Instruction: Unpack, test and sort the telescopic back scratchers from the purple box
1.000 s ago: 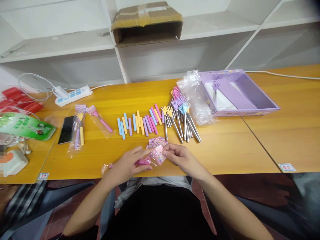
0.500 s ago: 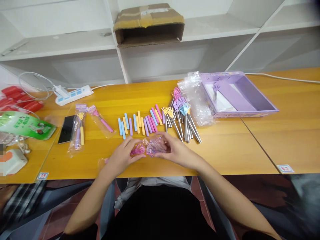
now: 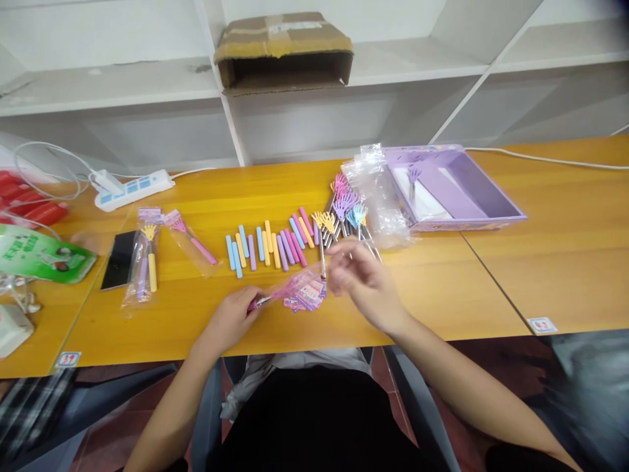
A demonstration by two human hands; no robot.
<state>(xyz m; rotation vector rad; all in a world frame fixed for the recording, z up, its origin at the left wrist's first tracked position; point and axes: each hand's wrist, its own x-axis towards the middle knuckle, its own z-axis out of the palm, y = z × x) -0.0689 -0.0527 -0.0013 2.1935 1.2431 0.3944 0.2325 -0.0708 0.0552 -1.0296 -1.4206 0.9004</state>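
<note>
My left hand (image 3: 234, 319) is closed around the handle of a pink back scratcher (image 3: 265, 299). Its short metal shaft points right and its pink head is smeared by motion. Just beyond lies a loose pile of small printed cards (image 3: 305, 295) on the table. To the right of the cards hovers my right hand (image 3: 362, 285), its fingers bent and blurred, so I cannot make out whether it grips anything. Behind it, metal-rod back scratchers (image 3: 346, 206) with yellow, pink, purple and blue hand-shaped heads are heaped. Coloured handle sleeves (image 3: 270, 244) lie in an uneven row.
Clear plastic bags (image 3: 381, 203) lean against a purple box (image 3: 469, 187). Bagged back scratchers (image 3: 147, 255) lie at left beside a black phone (image 3: 119, 260). A power strip (image 3: 135, 189) and green pouch (image 3: 44, 252) are farther left. A cardboard box (image 3: 285, 52) sits on the shelf.
My right hand has moved right and away from the cards, which now lie uncovered. My left hand has shifted slightly left and down, with the back scratcher in it.
</note>
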